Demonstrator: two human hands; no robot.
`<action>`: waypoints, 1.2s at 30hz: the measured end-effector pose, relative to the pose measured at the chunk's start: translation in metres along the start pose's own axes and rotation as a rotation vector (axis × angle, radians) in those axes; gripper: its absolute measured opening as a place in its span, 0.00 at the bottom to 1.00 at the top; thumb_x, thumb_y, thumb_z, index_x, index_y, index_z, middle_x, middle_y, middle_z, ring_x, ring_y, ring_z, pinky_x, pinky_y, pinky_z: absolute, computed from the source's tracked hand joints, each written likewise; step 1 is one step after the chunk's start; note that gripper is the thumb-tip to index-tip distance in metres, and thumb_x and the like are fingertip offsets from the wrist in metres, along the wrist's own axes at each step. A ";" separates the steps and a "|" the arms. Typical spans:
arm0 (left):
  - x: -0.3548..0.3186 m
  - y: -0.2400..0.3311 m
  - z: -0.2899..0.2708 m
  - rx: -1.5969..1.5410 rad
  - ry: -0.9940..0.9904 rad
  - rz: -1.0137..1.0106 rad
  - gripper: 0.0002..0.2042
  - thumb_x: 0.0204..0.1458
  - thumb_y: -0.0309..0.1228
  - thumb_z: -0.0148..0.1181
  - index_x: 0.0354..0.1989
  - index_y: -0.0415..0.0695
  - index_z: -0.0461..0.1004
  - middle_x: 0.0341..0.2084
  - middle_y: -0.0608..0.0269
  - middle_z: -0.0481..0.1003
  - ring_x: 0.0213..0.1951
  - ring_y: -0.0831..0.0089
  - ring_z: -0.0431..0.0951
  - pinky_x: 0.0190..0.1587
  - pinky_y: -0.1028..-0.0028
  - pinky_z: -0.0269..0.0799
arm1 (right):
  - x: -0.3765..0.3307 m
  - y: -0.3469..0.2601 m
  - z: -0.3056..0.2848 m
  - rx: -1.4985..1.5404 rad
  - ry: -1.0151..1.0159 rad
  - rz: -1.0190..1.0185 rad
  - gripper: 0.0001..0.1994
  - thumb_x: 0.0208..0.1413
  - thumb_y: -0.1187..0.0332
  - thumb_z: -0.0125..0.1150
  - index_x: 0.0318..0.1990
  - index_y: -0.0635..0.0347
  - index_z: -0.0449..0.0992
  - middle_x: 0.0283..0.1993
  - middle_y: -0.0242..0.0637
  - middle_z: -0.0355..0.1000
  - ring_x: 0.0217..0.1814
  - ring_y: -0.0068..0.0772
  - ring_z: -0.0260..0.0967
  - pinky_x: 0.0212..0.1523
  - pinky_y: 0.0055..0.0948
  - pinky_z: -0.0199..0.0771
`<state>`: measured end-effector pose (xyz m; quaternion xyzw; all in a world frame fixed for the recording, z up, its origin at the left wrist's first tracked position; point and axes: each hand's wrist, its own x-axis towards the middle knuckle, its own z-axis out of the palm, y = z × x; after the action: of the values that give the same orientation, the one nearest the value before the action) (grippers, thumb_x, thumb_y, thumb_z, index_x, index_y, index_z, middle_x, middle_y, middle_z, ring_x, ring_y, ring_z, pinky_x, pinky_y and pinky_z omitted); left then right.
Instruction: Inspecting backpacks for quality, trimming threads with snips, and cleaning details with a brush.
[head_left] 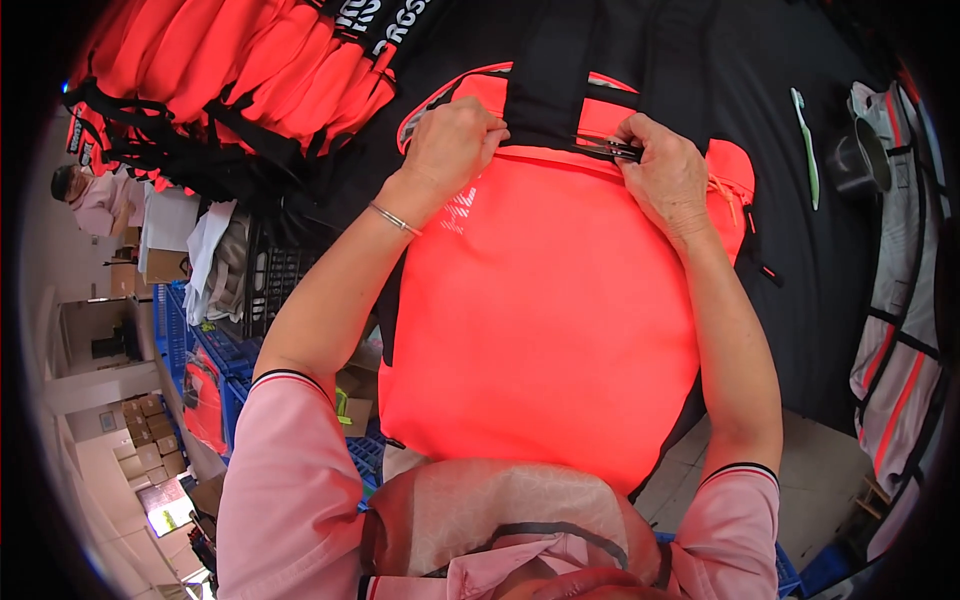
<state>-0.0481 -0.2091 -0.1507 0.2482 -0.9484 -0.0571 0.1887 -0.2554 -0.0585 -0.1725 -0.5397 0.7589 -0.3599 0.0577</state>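
A bright coral-red backpack (545, 320) with black straps lies over the edge of the black-covered table, its lower part hanging toward me. My left hand (452, 145) is closed in a pinch at the left of its top seam; the fingertips hide any thread between them. In my right hand (662, 170) is a small pair of thread snips (608, 149), with dark handles and thin metal blades. The blades point left along the black top edge. A few loose orange threads (728, 197) show near the bag's right corner.
Several coral-red backpacks (230, 60) are piled at the far left. A toothbrush (807, 150) and a dark metal cup (858, 160) lie on the right of the table (800, 290). Grey bags (895, 340) hang along the right edge. Blue crates (235, 365) stand at left; a person (100, 200) is beyond.
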 end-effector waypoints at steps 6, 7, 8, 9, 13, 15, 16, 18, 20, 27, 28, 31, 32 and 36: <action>-0.021 -0.001 -0.001 -0.084 -0.066 0.077 0.07 0.51 0.28 0.62 0.25 0.38 0.76 0.39 0.55 0.75 0.36 0.58 0.79 0.37 0.66 0.75 | -0.001 0.005 0.000 0.012 0.006 -0.023 0.08 0.46 0.75 0.64 0.36 0.58 0.75 0.30 0.37 0.77 0.34 0.40 0.77 0.34 0.36 0.73; -0.030 0.001 -0.001 -0.153 0.013 0.103 0.07 0.50 0.30 0.63 0.26 0.39 0.76 0.42 0.56 0.74 0.42 0.58 0.77 0.41 0.63 0.74 | -0.001 0.003 -0.001 0.028 -0.016 -0.012 0.08 0.46 0.75 0.63 0.36 0.58 0.75 0.29 0.37 0.76 0.34 0.40 0.76 0.34 0.35 0.72; -0.038 0.002 -0.001 -0.222 0.094 0.128 0.07 0.50 0.31 0.64 0.27 0.41 0.75 0.46 0.56 0.73 0.48 0.57 0.75 0.45 0.61 0.72 | 0.000 0.002 -0.002 0.042 -0.038 -0.001 0.08 0.46 0.76 0.63 0.36 0.58 0.75 0.29 0.37 0.76 0.33 0.39 0.76 0.33 0.34 0.72; -0.043 0.003 -0.001 -0.225 0.097 0.124 0.07 0.50 0.31 0.64 0.27 0.41 0.75 0.46 0.56 0.73 0.48 0.57 0.75 0.45 0.61 0.72 | -0.002 0.001 -0.001 0.038 -0.042 -0.004 0.08 0.46 0.76 0.63 0.36 0.58 0.75 0.29 0.37 0.76 0.33 0.39 0.76 0.33 0.34 0.72; -0.031 0.017 0.002 0.276 0.431 0.044 0.19 0.44 0.35 0.72 0.40 0.42 0.72 0.55 0.54 0.67 0.64 0.46 0.57 0.57 0.46 0.59 | 0.000 0.000 -0.002 -0.021 -0.068 0.042 0.10 0.44 0.74 0.64 0.36 0.55 0.76 0.33 0.33 0.77 0.36 0.39 0.76 0.35 0.36 0.73; -0.019 0.017 0.001 -0.036 0.427 -0.372 0.31 0.38 0.39 0.75 0.50 0.42 0.66 0.55 0.50 0.66 0.63 0.47 0.59 0.57 0.50 0.63 | 0.002 -0.004 -0.003 -0.031 -0.082 0.052 0.09 0.45 0.73 0.65 0.37 0.54 0.77 0.33 0.33 0.78 0.36 0.39 0.76 0.35 0.36 0.73; -0.015 0.013 -0.002 -0.162 0.285 -0.498 0.40 0.34 0.41 0.77 0.55 0.42 0.60 0.54 0.46 0.67 0.61 0.48 0.64 0.56 0.55 0.66 | 0.003 -0.007 -0.003 0.000 -0.106 0.080 0.09 0.47 0.68 0.67 0.37 0.55 0.76 0.33 0.33 0.78 0.36 0.38 0.76 0.36 0.35 0.73; -0.010 0.006 -0.010 -0.164 0.140 -0.550 0.40 0.34 0.40 0.77 0.55 0.41 0.60 0.54 0.46 0.67 0.57 0.49 0.68 0.55 0.57 0.68 | 0.007 -0.014 -0.002 0.025 -0.132 0.103 0.11 0.49 0.64 0.68 0.38 0.56 0.76 0.33 0.33 0.78 0.35 0.37 0.76 0.36 0.35 0.73; -0.005 -0.011 -0.015 -0.112 -0.043 -0.521 0.42 0.34 0.36 0.74 0.59 0.36 0.59 0.50 0.44 0.71 0.48 0.53 0.77 0.52 0.60 0.72 | 0.014 -0.031 0.001 0.370 -0.021 0.071 0.16 0.52 0.56 0.68 0.39 0.58 0.75 0.34 0.36 0.78 0.36 0.36 0.76 0.37 0.35 0.72; -0.006 -0.030 -0.026 -0.922 -0.257 -0.703 0.39 0.38 0.25 0.69 0.62 0.30 0.57 0.37 0.60 0.77 0.37 0.77 0.77 0.46 0.79 0.72 | 0.010 -0.053 0.034 -0.112 0.007 -0.148 0.13 0.53 0.59 0.67 0.36 0.58 0.74 0.29 0.34 0.75 0.31 0.36 0.73 0.32 0.36 0.71; -0.008 -0.032 -0.029 -0.921 -0.251 -0.707 0.39 0.38 0.25 0.69 0.62 0.30 0.57 0.37 0.60 0.77 0.37 0.77 0.77 0.46 0.79 0.72 | 0.009 -0.058 0.035 -0.093 0.067 -0.204 0.12 0.52 0.61 0.68 0.34 0.58 0.73 0.26 0.32 0.72 0.28 0.35 0.70 0.28 0.37 0.69; -0.018 -0.034 -0.035 -1.242 -0.237 -0.650 0.35 0.40 0.24 0.66 0.60 0.33 0.61 0.33 0.62 0.78 0.34 0.79 0.78 0.45 0.79 0.73 | 0.007 -0.073 0.019 0.053 -0.079 0.036 0.15 0.50 0.59 0.70 0.36 0.58 0.73 0.29 0.32 0.74 0.30 0.33 0.72 0.31 0.32 0.71; -0.023 -0.035 -0.035 -1.393 -0.263 -0.597 0.32 0.41 0.22 0.65 0.59 0.34 0.62 0.33 0.63 0.77 0.35 0.79 0.78 0.45 0.79 0.73 | 0.005 -0.074 0.018 0.053 -0.079 0.030 0.15 0.50 0.59 0.70 0.36 0.58 0.73 0.29 0.32 0.74 0.30 0.33 0.72 0.31 0.32 0.71; -0.037 -0.042 -0.032 -1.635 -0.298 -0.523 0.26 0.43 0.18 0.60 0.55 0.38 0.66 0.34 0.65 0.77 0.36 0.80 0.77 0.45 0.78 0.73 | -0.003 -0.079 0.009 0.504 -0.095 0.018 0.20 0.45 0.60 0.75 0.40 0.60 0.75 0.33 0.33 0.76 0.34 0.25 0.72 0.38 0.25 0.72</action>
<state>0.0125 -0.2279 -0.1419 0.2346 -0.5377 -0.7935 0.1623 -0.1885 -0.0734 -0.1322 -0.5177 0.6464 -0.5115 0.2292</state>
